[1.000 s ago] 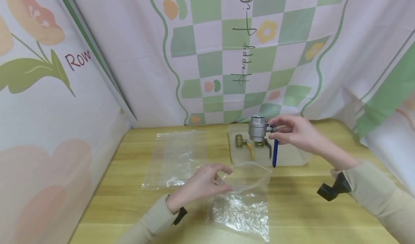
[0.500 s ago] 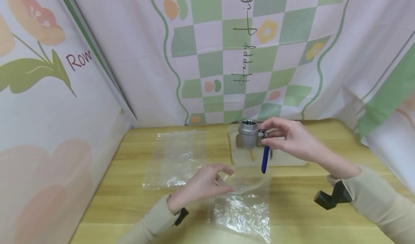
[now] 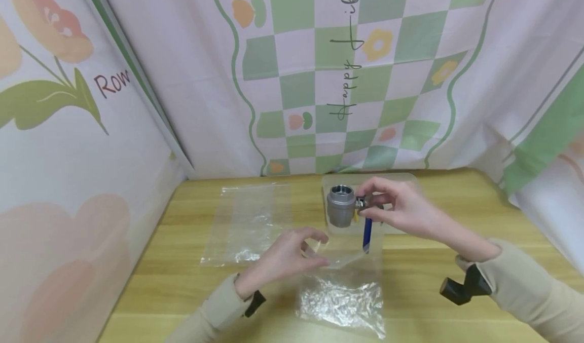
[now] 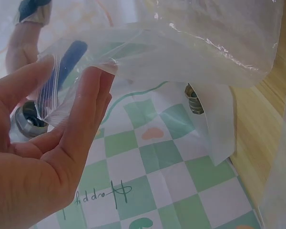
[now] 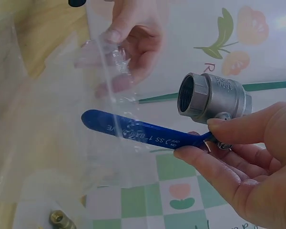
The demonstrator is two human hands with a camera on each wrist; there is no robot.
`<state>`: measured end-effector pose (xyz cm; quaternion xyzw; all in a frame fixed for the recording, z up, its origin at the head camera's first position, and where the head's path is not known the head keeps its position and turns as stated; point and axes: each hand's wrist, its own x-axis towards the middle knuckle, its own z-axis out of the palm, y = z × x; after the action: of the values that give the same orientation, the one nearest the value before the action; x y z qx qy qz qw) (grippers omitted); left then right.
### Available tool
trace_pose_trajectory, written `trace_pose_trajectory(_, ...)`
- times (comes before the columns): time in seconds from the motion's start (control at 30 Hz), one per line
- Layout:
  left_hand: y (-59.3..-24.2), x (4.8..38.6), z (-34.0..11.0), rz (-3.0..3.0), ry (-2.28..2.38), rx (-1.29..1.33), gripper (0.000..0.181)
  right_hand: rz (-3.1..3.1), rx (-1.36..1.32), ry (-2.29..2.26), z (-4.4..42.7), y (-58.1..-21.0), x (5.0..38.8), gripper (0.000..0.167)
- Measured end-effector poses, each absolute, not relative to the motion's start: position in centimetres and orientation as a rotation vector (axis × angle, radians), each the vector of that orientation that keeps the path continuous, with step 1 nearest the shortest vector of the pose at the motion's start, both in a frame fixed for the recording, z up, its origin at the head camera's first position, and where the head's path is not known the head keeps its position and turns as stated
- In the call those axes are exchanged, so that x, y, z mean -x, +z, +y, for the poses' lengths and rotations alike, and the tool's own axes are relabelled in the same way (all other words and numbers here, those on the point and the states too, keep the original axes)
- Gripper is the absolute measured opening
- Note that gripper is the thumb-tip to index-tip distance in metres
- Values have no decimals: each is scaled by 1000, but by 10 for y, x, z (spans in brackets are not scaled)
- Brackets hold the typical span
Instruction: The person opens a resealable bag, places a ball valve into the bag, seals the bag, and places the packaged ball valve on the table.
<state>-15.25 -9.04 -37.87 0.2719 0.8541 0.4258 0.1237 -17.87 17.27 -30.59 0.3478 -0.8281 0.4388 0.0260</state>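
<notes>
- One steel valve (image 3: pixel 340 210), blue handle (image 3: pixel 367 233) downward, at the mouth of the clear bag (image 3: pixel 341 302).
- Right hand (image 3: pixel 403 207): fingers pinch the valve beside its body.
- Left hand (image 3: pixel 285 256): fingers spread wide, touching the bag.

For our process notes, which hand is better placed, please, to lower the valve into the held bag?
Probably the right hand: it grips the valve near the bag, which the left hand holds open.

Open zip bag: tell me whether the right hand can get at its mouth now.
Probably yes: the left hand is spread at the mouth of the zip bag, with the right hand close by. It holds a steel ball valve, whose blue lever shows through the zip bag.
</notes>
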Motion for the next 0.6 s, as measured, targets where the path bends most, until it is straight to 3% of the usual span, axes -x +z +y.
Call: trace_pose_trajectory(0.6,-377,153,-93,2422,1395,-751,48,-2510,-1203,1111,168,-319,176,30)
